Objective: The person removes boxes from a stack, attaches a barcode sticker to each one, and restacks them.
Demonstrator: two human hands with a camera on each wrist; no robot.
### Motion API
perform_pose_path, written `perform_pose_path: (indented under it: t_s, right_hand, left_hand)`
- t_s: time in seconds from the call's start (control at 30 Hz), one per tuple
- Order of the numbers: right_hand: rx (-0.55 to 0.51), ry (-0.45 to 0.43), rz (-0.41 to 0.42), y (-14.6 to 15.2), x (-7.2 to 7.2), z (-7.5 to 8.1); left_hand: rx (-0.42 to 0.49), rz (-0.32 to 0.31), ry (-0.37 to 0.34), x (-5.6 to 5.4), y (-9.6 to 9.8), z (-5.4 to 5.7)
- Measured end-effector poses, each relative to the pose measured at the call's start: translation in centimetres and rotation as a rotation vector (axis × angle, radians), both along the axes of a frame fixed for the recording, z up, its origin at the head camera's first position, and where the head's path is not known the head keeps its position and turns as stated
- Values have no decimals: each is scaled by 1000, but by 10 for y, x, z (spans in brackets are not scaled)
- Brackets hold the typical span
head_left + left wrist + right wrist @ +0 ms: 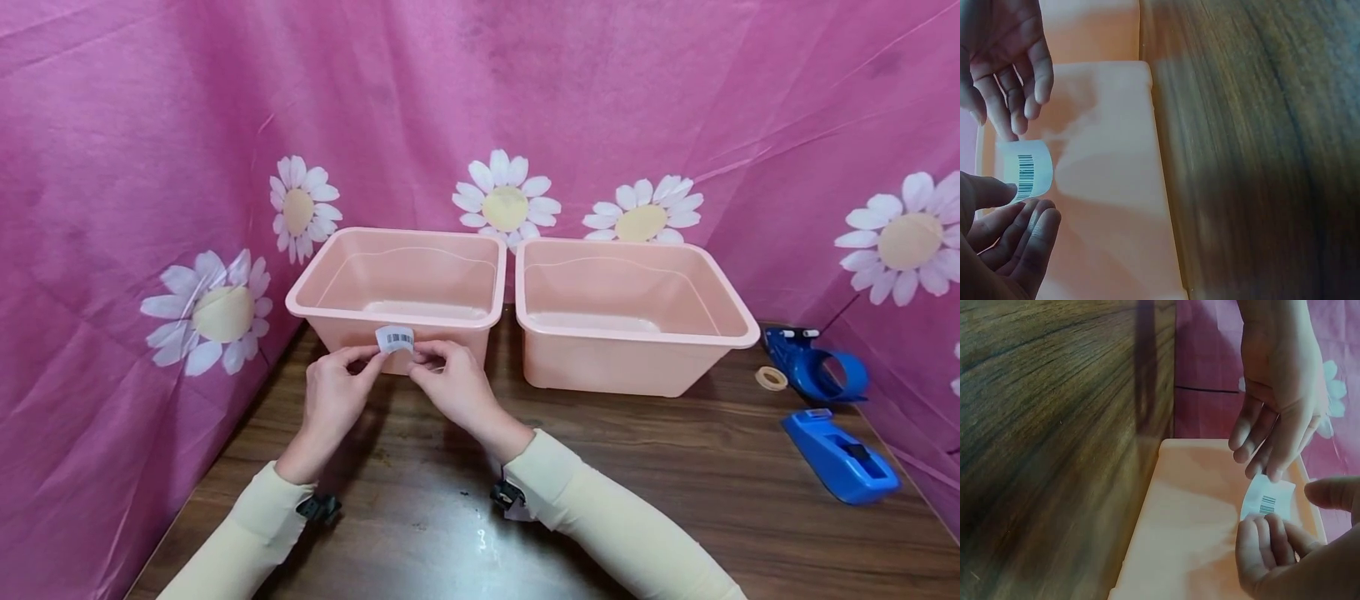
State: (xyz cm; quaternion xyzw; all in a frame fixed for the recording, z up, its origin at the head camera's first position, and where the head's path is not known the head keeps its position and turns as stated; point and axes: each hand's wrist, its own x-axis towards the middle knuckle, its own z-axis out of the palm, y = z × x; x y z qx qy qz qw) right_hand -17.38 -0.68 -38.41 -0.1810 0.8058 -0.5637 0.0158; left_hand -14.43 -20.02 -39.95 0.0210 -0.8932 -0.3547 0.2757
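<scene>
A small white barcode label (395, 337) is held up in front of the left pink plastic bin (471, 342). My left hand (337, 396) pinches the label's left end between thumb and fingers; in the left wrist view the thumb lies over the barcode's edge. My right hand (459, 390) is at the label's other end. Its fingertips meet the label's edge while its thumb stands apart, as the right wrist view shows. The label (1267, 499) bows slightly. Whether it touches the bin wall I cannot tell.
A second pink bin (600, 362) stands close on the right. Beyond it are a blue tape dispenser (840, 458), another blue dispenser-like tool (813, 367) and a small tape roll (771, 378). A pink flowered cloth (420, 108) encloses the wooden table (420, 500).
</scene>
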Motion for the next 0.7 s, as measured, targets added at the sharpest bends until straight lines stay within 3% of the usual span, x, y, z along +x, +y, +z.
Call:
perform_pose_path:
  t_s: [0.7]
  right_hand:
    - [-4, -6, -83, 1, 0, 0]
  left_hand:
    - [-34, 13, -30, -18, -8, 3]
